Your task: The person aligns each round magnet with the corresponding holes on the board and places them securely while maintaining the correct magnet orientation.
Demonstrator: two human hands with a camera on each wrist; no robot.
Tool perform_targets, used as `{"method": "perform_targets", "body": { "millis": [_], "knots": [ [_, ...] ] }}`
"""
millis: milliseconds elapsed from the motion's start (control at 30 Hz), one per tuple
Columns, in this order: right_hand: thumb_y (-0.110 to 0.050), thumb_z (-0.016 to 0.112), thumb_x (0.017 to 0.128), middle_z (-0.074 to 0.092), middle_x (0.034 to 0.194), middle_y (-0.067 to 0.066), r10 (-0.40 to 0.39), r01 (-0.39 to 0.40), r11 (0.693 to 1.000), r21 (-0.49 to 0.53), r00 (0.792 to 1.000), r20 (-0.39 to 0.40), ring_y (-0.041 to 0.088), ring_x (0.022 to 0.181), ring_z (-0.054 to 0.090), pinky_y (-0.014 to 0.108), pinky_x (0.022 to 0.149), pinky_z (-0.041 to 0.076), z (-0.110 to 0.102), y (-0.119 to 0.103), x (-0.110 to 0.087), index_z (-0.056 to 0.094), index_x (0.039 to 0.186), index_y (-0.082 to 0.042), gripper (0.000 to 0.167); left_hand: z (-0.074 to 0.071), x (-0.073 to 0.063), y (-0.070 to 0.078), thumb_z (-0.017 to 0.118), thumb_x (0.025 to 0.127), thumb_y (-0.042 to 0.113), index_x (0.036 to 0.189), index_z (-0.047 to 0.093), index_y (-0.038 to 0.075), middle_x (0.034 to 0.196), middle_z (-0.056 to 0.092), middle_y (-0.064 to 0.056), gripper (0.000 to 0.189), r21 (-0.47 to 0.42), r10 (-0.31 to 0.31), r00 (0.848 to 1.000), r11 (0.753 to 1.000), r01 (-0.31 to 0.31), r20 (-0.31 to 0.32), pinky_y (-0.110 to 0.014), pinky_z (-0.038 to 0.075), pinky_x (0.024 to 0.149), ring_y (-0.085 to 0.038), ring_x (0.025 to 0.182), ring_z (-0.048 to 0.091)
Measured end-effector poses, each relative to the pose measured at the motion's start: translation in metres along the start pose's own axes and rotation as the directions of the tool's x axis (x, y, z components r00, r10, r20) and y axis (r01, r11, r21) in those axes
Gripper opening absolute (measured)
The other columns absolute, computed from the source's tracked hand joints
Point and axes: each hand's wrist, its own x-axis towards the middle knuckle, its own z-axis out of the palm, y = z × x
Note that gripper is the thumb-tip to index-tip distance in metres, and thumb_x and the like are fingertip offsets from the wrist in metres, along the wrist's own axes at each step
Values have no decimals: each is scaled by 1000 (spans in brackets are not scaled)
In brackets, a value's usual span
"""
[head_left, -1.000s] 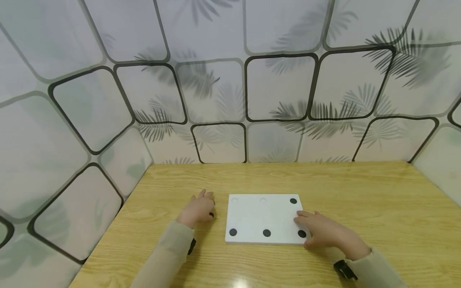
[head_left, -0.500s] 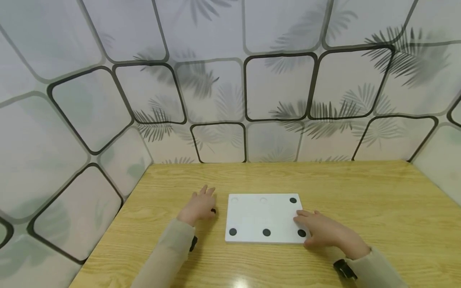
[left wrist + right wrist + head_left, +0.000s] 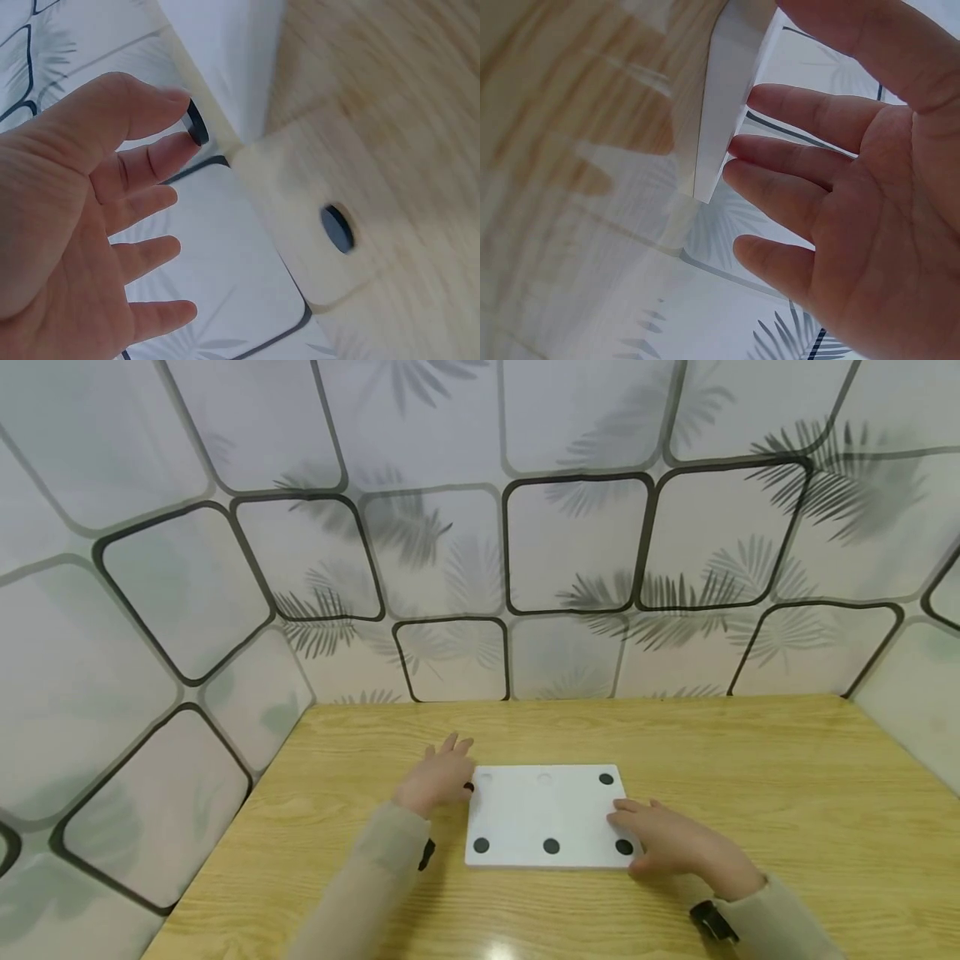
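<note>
A white rectangular board (image 3: 547, 814) lies flat on the wooden table. Small black discs sit in it: near left (image 3: 482, 845), near middle (image 3: 551, 846), near right (image 3: 624, 847) and far right (image 3: 606, 779). Faint round marks show at its far left and far middle. My left hand (image 3: 438, 774), just past the board's left edge, pinches another black disc (image 3: 196, 124) between thumb and index fingertip, the other fingers spread. My right hand (image 3: 671, 839) rests its extended fingers on the board's right edge, thumb near the front corner.
The glossy wooden tabletop (image 3: 750, 777) mirrors the wall and shows a dark disc reflection in the left wrist view. Patterned walls (image 3: 577, 543) stand behind the table and at both sides.
My left hand has moved right and away from me, bringing the pinched disc to the board's far left corner. The right hand and the board hold their place.
</note>
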Motion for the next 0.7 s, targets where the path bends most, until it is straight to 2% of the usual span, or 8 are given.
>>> {"method": "perform_targets", "body": {
  "millis": [400, 567, 700],
  "knots": [
    [-10, 70, 66, 39, 128, 25, -32, 32, 999, -4, 999, 6, 38, 120, 34, 55, 98, 15, -2, -1, 0, 48, 119, 9, 61, -11, 33, 40, 62, 81, 18, 63, 53, 15, 141, 26, -9, 20, 49, 33, 999, 998, -35, 43, -53, 19, 99, -30, 131, 11],
    [-9, 70, 66, 39, 128, 25, -31, 31, 1000, 0, 1000, 1, 38, 120, 34, 55, 98, 16, -3, 0, -2, 48, 119, 9, 61, -18, 46, 57, 62, 81, 18, 62, 54, 14, 141, 26, -7, 21, 44, 45, 997, 998, -48, 56, -51, 18, 100, -29, 131, 11],
    [-10, 70, 65, 39, 128, 26, -33, 33, 999, -5, 999, -11, 38, 119, 35, 56, 98, 16, -2, 1, -1, 49, 119, 9, 61, -21, 56, 68, 61, 83, 21, 63, 54, 15, 142, 26, -6, 21, 81, 60, 996, 995, -65, 62, -50, 18, 100, -28, 132, 10]
  ]
}}
